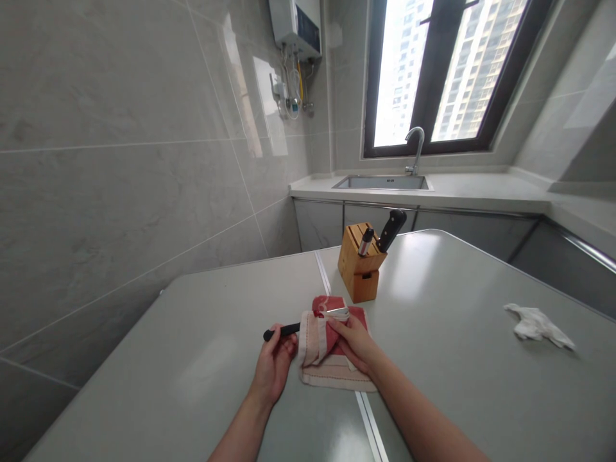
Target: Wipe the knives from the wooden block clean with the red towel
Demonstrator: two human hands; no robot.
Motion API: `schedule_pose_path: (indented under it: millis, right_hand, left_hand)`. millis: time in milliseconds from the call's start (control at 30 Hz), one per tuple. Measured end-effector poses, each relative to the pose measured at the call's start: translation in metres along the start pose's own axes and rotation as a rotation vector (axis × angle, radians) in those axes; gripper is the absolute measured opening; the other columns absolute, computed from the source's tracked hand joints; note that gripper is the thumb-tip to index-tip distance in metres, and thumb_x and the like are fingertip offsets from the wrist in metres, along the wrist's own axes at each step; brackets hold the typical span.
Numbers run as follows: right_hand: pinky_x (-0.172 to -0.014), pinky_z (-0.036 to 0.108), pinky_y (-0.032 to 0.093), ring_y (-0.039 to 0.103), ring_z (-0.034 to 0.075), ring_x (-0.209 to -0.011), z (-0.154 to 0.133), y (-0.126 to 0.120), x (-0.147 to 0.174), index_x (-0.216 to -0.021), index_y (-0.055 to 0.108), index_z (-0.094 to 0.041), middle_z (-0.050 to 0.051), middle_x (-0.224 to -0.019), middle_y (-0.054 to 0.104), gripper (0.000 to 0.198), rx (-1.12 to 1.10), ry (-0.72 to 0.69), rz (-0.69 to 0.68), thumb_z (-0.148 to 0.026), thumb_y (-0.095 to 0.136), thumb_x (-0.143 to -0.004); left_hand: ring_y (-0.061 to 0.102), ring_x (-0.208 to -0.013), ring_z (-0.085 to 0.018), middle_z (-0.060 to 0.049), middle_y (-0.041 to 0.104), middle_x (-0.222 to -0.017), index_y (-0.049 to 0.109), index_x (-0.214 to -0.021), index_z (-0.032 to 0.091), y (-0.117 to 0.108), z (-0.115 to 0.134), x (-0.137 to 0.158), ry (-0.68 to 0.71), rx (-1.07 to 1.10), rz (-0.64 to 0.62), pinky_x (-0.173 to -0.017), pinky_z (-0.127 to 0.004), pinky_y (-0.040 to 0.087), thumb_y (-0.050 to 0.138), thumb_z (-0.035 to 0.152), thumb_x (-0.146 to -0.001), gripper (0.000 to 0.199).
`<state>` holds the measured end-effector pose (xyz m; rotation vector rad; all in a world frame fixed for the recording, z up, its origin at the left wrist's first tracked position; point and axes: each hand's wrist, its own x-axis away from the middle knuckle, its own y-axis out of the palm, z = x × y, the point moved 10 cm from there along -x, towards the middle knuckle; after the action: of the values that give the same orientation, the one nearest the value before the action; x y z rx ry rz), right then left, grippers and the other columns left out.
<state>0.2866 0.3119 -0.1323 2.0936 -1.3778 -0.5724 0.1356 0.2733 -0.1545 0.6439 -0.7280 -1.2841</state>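
Observation:
My left hand (276, 359) is closed on the black handle of a knife (289, 329), whose handle end points left. The knife's metal blade runs to the right over a red and beige cloth towel (332, 372), and part of it is covered by a fold. My right hand (353, 340) pinches the towel against the blade near its far end. Just beyond the towel stands a wooden knife block (353, 266), with a large black-handled knife (392, 230) and a second, smaller black handle (366, 242) in its slots.
A crumpled white cloth or tissue (539, 325) lies on the right of the grey table (216, 359). A pale seam strip crosses the tabletop. Behind are a counter with a sink (380, 183), a faucet (418, 147) and a window. A tiled wall rises at left.

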Motion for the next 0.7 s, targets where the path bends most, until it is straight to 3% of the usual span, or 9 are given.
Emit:
schedule_pose_path:
  millis: [133,300,467,700]
  right_hand:
    - [-0.097,0.042,0.037,0.06,0.023,-0.097,0.0,0.001,0.001,-0.096,0.065,-0.014,0.01,-0.102,0.067,0.032,0.009,0.007,-0.005,-0.026,0.071,-0.068]
    - [-0.097,0.043,0.036,0.061,0.023,-0.096,0.001,0.002,0.001,-0.094,0.065,-0.013,0.01,-0.101,0.067,0.03,0.024,0.01,-0.018,-0.025,0.072,-0.067]
    - [-0.095,0.041,0.037,0.062,0.021,-0.091,0.002,0.002,0.001,-0.092,0.065,-0.013,0.01,-0.098,0.068,0.024,0.041,0.014,-0.029,-0.022,0.07,-0.069]
    - [-0.097,0.042,0.036,0.062,0.021,-0.093,0.002,0.003,0.002,-0.091,0.065,-0.012,0.01,-0.097,0.068,0.022,0.036,0.032,-0.033,-0.022,0.067,-0.072]
  left_hand:
    - [0.054,-0.066,-0.012,-0.001,0.056,-0.07,0.055,-0.075,0.015,0.018,0.001,0.006,0.019,-0.173,-0.116,-0.063,-0.022,0.043,0.057,0.024,-0.081,0.01]
    - [0.049,-0.066,-0.012,0.0,0.054,-0.071,0.058,-0.08,0.015,0.024,-0.004,0.011,0.02,-0.489,-0.148,-0.061,-0.021,0.038,0.061,0.029,-0.077,0.015]
    - [0.05,-0.076,-0.015,-0.002,0.058,-0.079,0.061,-0.081,0.016,0.032,-0.003,0.013,0.116,-0.794,-0.204,-0.071,-0.022,0.038,0.063,0.03,-0.075,0.015]
    - [0.049,-0.076,-0.015,-0.002,0.057,-0.078,0.059,-0.081,0.016,0.033,-0.005,0.013,0.1,-0.817,-0.221,-0.068,-0.022,0.038,0.06,0.031,-0.078,0.015]
